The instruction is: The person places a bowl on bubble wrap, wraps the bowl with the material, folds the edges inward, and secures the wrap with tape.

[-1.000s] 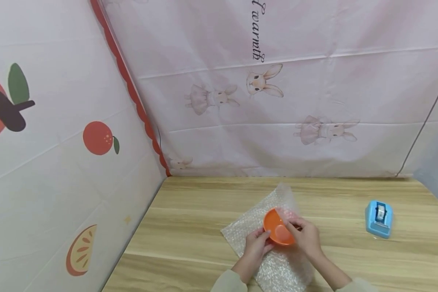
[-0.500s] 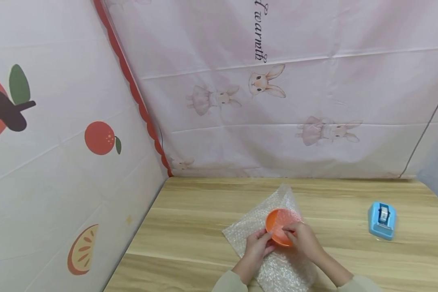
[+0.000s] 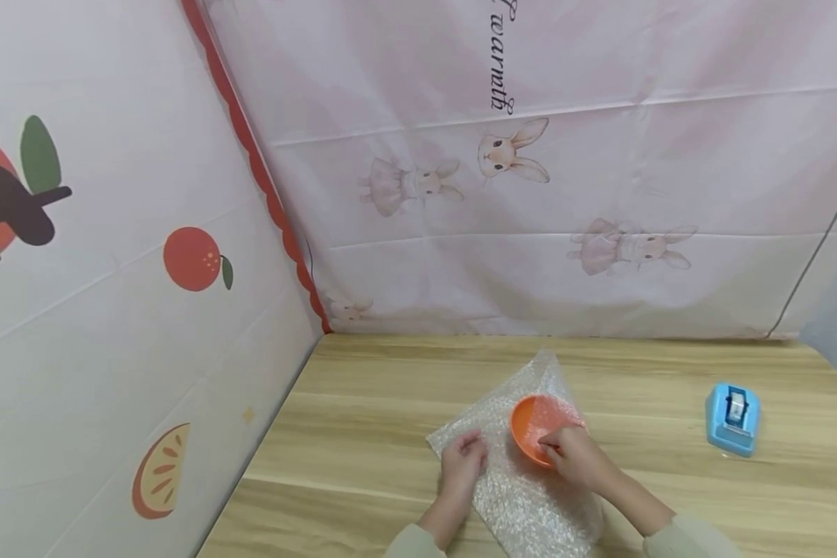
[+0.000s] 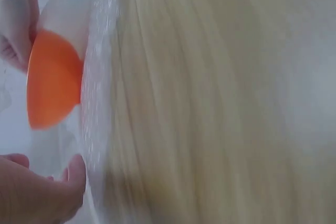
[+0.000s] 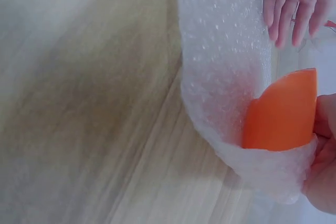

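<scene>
An orange bowl [image 3: 522, 431] stands upright on a sheet of bubble wrap [image 3: 533, 511] laid on the wooden table. One flap of the wrap is folded over the bowl's right side. My right hand [image 3: 577, 459] pinches that flap and holds it down inside the bowl. In the right wrist view, the flap runs up the outside of the bowl [image 5: 283, 111] to the fingers of my right hand [image 5: 323, 174]. To the bowl's left, apart from it, my left hand [image 3: 463, 463] is over the wrap's left edge with loosely bent fingers, holding nothing.
A blue tape dispenser [image 3: 733, 418] with a roll of clear tape stands on the table [image 3: 363, 418] at the right. A rabbit-print cloth [image 3: 516, 287] hangs behind the table, and a fruit-print cloth [image 3: 111, 333] hangs along its left side.
My left hand has let go of the bowl's rim and moved left. My right hand has brought the bubble wrap flap over the rim and into the bowl.
</scene>
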The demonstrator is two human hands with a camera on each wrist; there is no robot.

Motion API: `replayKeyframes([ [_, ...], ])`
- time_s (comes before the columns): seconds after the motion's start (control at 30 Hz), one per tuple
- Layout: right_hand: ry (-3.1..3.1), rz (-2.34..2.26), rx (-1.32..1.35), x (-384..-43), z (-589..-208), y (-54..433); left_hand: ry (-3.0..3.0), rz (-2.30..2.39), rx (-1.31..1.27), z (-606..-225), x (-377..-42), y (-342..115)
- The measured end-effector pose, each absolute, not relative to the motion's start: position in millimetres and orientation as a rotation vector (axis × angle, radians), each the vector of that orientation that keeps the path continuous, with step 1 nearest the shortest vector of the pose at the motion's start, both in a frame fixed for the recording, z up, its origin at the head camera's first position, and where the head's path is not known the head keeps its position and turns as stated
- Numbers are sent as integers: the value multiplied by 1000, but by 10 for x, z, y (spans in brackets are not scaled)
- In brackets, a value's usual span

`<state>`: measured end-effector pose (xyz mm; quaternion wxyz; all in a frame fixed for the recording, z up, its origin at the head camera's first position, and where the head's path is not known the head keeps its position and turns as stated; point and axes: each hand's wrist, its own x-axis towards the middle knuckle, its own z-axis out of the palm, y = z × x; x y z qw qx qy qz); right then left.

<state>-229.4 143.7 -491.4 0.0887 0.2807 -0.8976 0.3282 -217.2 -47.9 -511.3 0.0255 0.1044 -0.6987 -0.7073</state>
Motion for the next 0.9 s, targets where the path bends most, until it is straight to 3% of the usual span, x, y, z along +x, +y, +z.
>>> replayKeyframes([
  [0.4, -2701, 949, 873, -2329, -4917, 1456, -2249, -1706, 600, -4958, -2058, -790],
  [0.9, -2769, 964, 839, -2326, -4908, 1428, -2152, -2109, 644, -4891, -2034, -843],
])
